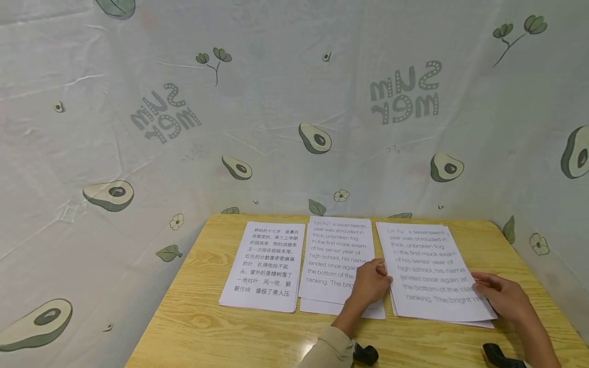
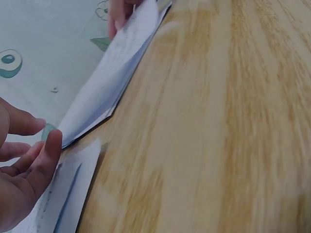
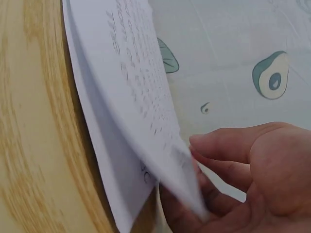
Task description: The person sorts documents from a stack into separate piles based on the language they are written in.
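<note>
On the right of the table, a printed sheet of paper (image 1: 428,271) with English text lies over more paper, its near part bowed up from the sheet below (image 3: 104,160). My right hand (image 1: 501,296) pinches its right edge between thumb and fingers (image 3: 221,143). At the sheet's left edge is my left hand (image 1: 370,283), fingers bent. In the left wrist view its thumb and fingers (image 2: 48,155) stand apart beside the sheet's corner. Under the left hand lies the middle paper stack (image 1: 338,255), also in English, partly hidden by that hand.
A third stack of paper (image 1: 262,266), with Chinese text, lies on the left. The wooden table (image 1: 207,337) meets a hanging cloth (image 1: 271,102) printed with avocados at its back and sides. Black straps or mounts (image 1: 365,353) sit at both wrists.
</note>
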`<state>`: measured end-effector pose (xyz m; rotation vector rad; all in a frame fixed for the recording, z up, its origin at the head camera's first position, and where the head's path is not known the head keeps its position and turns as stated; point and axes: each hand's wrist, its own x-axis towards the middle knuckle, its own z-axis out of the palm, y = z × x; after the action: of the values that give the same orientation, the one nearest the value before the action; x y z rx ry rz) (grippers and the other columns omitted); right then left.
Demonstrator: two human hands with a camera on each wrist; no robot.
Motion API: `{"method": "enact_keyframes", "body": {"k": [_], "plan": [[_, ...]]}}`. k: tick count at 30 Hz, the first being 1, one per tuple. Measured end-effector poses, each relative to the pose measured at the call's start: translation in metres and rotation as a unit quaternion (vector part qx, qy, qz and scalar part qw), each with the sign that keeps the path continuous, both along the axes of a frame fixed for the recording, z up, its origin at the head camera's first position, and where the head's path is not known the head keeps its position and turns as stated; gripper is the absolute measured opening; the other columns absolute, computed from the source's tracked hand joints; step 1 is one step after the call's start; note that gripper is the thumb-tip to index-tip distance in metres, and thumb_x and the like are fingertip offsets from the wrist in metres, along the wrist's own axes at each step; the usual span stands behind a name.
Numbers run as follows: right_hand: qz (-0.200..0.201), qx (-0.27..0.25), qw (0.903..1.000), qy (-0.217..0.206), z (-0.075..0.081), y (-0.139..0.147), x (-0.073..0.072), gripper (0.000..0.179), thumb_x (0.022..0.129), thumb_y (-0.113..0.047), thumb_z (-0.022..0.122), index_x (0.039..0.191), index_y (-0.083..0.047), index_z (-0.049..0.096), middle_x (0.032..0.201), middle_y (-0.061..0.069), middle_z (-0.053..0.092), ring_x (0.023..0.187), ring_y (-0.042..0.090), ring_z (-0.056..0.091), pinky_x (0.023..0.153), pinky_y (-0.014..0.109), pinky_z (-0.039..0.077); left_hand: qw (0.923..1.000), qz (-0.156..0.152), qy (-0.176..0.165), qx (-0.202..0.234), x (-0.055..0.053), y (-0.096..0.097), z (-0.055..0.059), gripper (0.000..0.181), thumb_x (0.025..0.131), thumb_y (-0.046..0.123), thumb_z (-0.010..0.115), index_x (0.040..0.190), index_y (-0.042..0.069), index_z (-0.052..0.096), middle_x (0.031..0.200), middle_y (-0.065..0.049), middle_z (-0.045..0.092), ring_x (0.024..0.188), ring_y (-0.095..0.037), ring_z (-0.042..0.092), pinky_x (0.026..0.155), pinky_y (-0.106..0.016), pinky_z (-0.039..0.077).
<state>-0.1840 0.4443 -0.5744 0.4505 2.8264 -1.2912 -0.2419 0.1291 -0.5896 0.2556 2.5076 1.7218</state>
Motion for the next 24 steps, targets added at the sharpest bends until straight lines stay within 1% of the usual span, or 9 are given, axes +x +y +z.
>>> {"method": "enact_keyframes", "body": {"k": [4,7,9,11,13,15,17,20,24], "plan": [[-0.045,0.038,0.9982,-0.009,0.006,-0.006,0.003,0.059,0.108,-0.032,0.061,0.147,0.012,0.054,0.135,0.038,0.062,0.093,0.027,0.067,0.072,0.031,0.047,0.9999,0.005,0.008,0.013,-0.004,-0.014,0.001,0.051,0.09,0.007,0.081,0.14,0.006,0.069,0.093,0.008,0.068,0.068,0.001,0.063,0.062,-0.017,0.053],[-0.069,0.05,0.9963,-0.015,0.01,-0.012,0.003,0.059,0.109,-0.035,0.058,0.147,0.009,0.055,0.143,0.039,0.057,0.113,0.047,0.063,0.074,0.035,0.046,0.9995,0.006,0.015,0.027,-0.006,-0.027,0.003,0.05,0.091,0.008,0.08,0.14,0.005,0.068,0.094,0.006,0.07,0.067,0.001,0.065,0.06,-0.017,0.054],[-0.075,0.05,0.9958,-0.015,0.012,-0.015,0.003,0.059,0.11,-0.036,0.057,0.148,0.008,0.054,0.146,0.039,0.055,0.118,0.05,0.06,0.073,0.035,0.045,0.9993,0.007,0.027,0.025,-0.007,-0.037,0.004,0.05,0.092,0.009,0.08,0.141,0.004,0.068,0.095,0.005,0.07,0.067,0.001,0.066,0.06,-0.017,0.054],[-0.061,0.053,0.9967,-0.007,0.014,-0.017,0.003,0.061,0.11,-0.039,0.057,0.148,0.009,0.055,0.145,0.038,0.056,0.111,0.043,0.065,0.071,0.031,0.045,0.999,0.01,0.036,0.026,-0.008,-0.047,0.006,0.05,0.093,0.009,0.079,0.141,0.003,0.067,0.096,0.004,0.071,0.067,0.001,0.066,0.059,-0.017,0.055],[-0.039,0.042,0.9983,0.003,0.017,-0.02,0.003,0.063,0.11,-0.039,0.058,0.148,0.01,0.054,0.143,0.038,0.059,0.098,0.026,0.069,0.07,0.028,0.049,0.9986,0.016,0.041,0.03,-0.009,-0.058,0.007,0.05,0.093,0.009,0.079,0.142,0.002,0.067,0.097,0.002,0.071,0.069,0.0,0.067,0.059,-0.018,0.055],[-0.01,0.024,0.9995,0.017,0.02,-0.024,0.002,0.064,0.11,-0.039,0.058,0.148,0.013,0.053,0.14,0.037,0.061,0.087,0.004,0.066,0.068,0.024,0.055,0.9981,0.02,0.042,0.04,-0.01,-0.07,0.007,0.051,0.094,0.008,0.079,0.142,0.001,0.066,0.098,0.001,0.072,0.07,-0.002,0.069,0.059,-0.018,0.056],[0.016,0.0,0.9996,0.023,0.022,-0.029,0.0,0.066,0.11,-0.038,0.059,0.149,0.015,0.05,0.134,0.035,0.066,0.08,-0.011,0.058,0.069,0.021,0.059,0.9977,0.024,0.045,0.046,-0.012,-0.08,0.008,0.051,0.094,0.008,0.079,0.143,0.0,0.066,0.099,0.0,0.072,0.071,-0.003,0.07,0.059,-0.018,0.056],[0.044,-0.037,0.9981,0.021,0.024,-0.036,-0.003,0.068,0.111,-0.036,0.058,0.152,0.016,0.046,0.128,0.025,0.072,0.082,-0.017,0.058,0.075,0.021,0.061,0.9972,0.027,0.05,0.048,-0.014,-0.096,0.009,0.051,0.095,0.009,0.079,0.143,-0.001,0.065,0.1,-0.002,0.073,0.071,-0.006,0.072,0.058,-0.018,0.055],[0.072,-0.065,0.9951,0.02,0.024,-0.049,-0.009,0.067,0.112,-0.034,0.058,0.154,0.016,0.043,0.123,0.014,0.074,0.087,-0.013,0.063,0.079,0.022,0.062,0.997,0.036,0.054,0.042,-0.017,-0.116,0.01,0.05,0.096,0.011,0.078,0.143,0.0,0.065,0.101,-0.004,0.074,0.071,-0.009,0.071,0.057,-0.02,0.055]]}}
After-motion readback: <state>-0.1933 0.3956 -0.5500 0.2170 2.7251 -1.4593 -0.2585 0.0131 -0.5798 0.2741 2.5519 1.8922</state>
